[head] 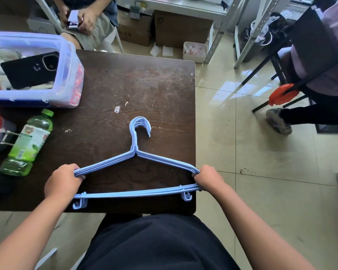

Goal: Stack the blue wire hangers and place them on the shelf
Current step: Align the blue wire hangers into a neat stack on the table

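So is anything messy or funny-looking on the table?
A little. The green bottle lies on its side near the left edge, not upright. White scuffs mark the dark table. The blue hangers look neatly stacked, hooks lined up, held at both ends.

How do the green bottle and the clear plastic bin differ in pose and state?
The green bottle lies on its side, while the clear plastic bin sits upright. The bottle is capped with a green lid; the bin is open on top, with a black phone lying across its contents. The bottle is green and see-through, the bin colourless with a bluish tint. Both rest on the left part of the dark wooden table, away from the blue hangers.
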A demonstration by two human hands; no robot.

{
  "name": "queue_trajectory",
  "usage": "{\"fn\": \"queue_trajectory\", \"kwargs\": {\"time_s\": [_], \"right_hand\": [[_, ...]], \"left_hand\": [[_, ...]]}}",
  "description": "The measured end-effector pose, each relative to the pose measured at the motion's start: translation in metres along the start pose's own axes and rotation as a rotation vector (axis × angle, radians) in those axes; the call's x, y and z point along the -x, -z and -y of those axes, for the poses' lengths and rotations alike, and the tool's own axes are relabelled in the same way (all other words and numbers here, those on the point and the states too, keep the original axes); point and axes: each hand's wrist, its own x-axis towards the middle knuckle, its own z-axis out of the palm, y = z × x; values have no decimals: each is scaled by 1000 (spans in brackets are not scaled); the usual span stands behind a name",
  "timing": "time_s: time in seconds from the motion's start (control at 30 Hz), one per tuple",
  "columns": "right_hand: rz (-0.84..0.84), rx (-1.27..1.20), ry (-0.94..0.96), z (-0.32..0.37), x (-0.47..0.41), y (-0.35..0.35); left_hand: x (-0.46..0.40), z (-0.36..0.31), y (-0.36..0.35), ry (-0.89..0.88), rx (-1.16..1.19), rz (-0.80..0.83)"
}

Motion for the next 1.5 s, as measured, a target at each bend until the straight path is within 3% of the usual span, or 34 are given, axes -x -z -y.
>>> {"fn": "queue_trajectory", "kwargs": {"time_s": [0.37, 0.67, 0.83, 1.0, 1.13, 1.3, 1.5], "right_hand": [[1, -5, 10, 0, -4, -4], [-71, 25, 54, -3, -5, -10], [-27, 1, 57, -4, -6, -7], [55, -23, 61, -8, -3, -1], [35, -17, 62, -14, -3, -5], [-17, 39, 67, -11, -1, -8], [22, -84, 65, -14, -4, -10]], "left_hand": [[4, 16, -2, 165, 96, 12], [3, 25, -5, 19, 16, 24], [4, 27, 1, 92, 50, 51], [-1, 38, 9, 329, 0, 254], [2, 36, 3, 528, 287, 415], [-2, 39, -2, 460, 287, 401], [0, 46, -5, 464, 292, 337]]}}
